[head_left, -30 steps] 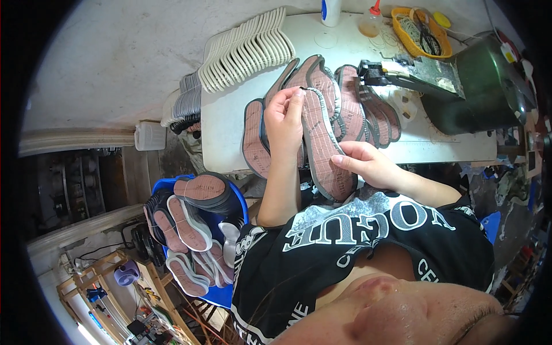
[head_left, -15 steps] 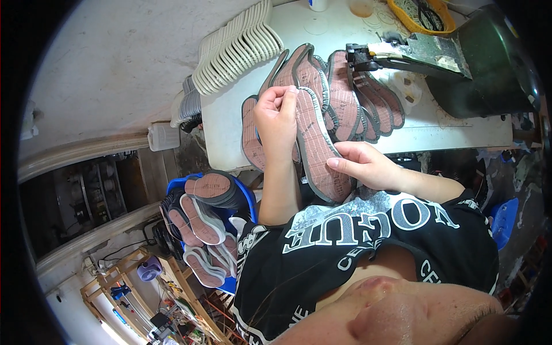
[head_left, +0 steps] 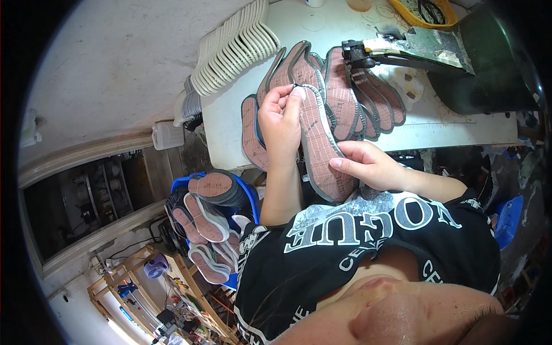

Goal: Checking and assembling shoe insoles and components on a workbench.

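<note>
I hold one shoe sole [head_left: 319, 144] with a reddish-brown tread and grey rim, lengthwise over the table's near edge. My left hand [head_left: 280, 118] pinches its far end by the toe. My right hand [head_left: 362, 164] grips its near end from the right side. Behind it, several similar soles [head_left: 356, 98] lie fanned out on the white table [head_left: 460, 129], and one more sole [head_left: 250, 135] lies just left of my left hand.
A stack of white insoles [head_left: 230, 52] rests at the table's far left corner. A dark green machine [head_left: 489, 69] stands at the right, with a metal plate [head_left: 414, 49] reaching left. A blue bin [head_left: 215, 221] of finished soles sits below on my left.
The view has shifted a little, so the table sits higher in the picture. Both hands keep the same hold on the sole, with the left fingers working at its far end.
</note>
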The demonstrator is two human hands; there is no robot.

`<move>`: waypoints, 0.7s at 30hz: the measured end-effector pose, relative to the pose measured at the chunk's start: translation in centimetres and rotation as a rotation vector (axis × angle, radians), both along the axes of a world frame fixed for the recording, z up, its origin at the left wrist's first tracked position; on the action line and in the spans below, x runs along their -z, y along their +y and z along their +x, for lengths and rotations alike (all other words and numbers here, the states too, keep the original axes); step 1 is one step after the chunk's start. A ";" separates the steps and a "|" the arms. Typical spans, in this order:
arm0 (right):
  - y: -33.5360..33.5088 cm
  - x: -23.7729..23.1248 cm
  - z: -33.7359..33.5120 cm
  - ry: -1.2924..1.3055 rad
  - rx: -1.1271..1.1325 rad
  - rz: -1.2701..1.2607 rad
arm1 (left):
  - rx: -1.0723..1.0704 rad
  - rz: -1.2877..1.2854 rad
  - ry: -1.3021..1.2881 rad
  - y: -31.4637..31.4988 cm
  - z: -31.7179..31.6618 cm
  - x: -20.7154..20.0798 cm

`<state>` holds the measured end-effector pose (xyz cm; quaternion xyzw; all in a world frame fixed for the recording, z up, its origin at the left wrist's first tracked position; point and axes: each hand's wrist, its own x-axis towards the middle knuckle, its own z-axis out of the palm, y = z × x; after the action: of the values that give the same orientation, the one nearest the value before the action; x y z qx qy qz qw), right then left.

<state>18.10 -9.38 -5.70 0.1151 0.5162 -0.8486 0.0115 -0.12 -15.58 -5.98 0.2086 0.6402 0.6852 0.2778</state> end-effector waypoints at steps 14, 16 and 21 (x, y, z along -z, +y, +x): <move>0.2 0.5 0.3 0.007 0.013 -0.063 | 0.152 0.069 -0.071 -1.8 2.2 -0.1; 0.2 0.8 0.3 0.001 0.008 -0.048 | 0.239 0.060 -0.136 -3.3 2.8 0.2; -0.8 -0.4 -0.6 0.024 -0.010 -0.042 | 0.214 0.056 -0.333 -6.4 3.8 -0.3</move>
<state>17.55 -10.15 -5.28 0.1023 0.4990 -0.8605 0.0120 3.66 -22.00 -5.64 0.1668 0.5402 0.6944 0.4451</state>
